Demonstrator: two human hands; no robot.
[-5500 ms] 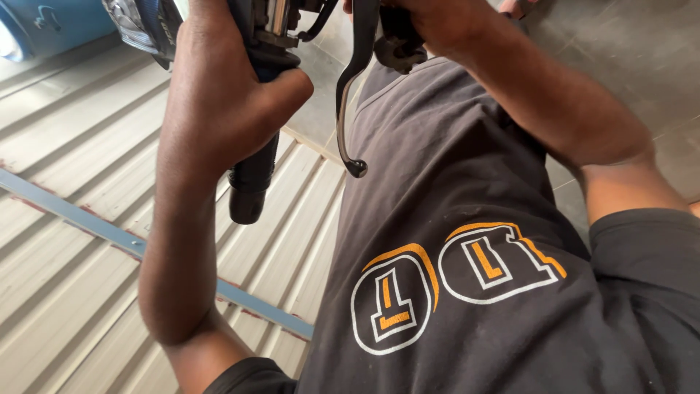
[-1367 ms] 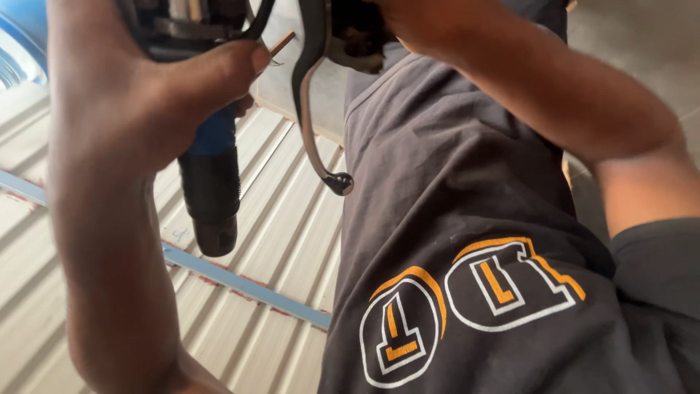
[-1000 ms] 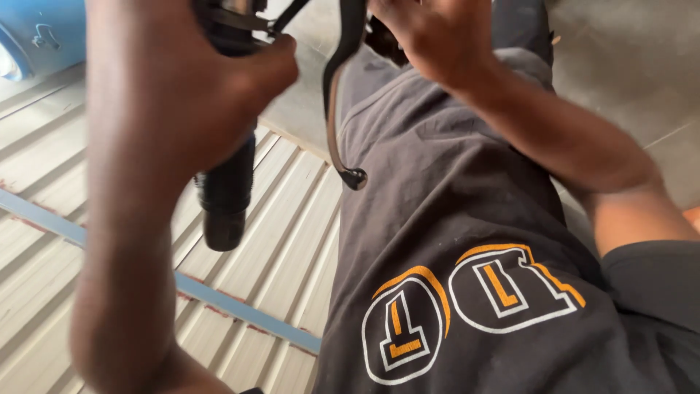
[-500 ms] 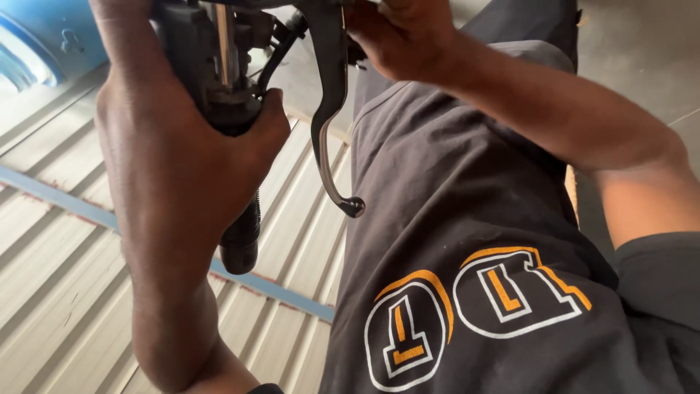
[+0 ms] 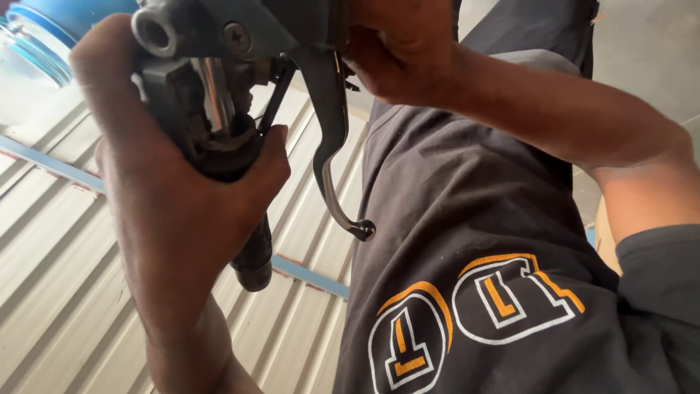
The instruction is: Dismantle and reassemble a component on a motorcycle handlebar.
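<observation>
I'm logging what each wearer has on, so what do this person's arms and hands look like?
Both hands, left hand and right hand, are bare: no gloves, rings or watch visible. The forearms are uncovered. A short dark grey sleeve covers the right upper arm, part of a dark grey T-shirt with orange-and-white lettering.

Bright daylight fills the scene, whitening the corrugated metal sheet (image 5: 65, 292) at left. The near left hand (image 5: 175, 182) looks soft, possibly out of focus; its underside lies shadowed.

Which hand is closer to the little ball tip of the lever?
Left. The left hand grips the handlebar grip beside the lever tip; the right hand is up at the lever's top.
</observation>
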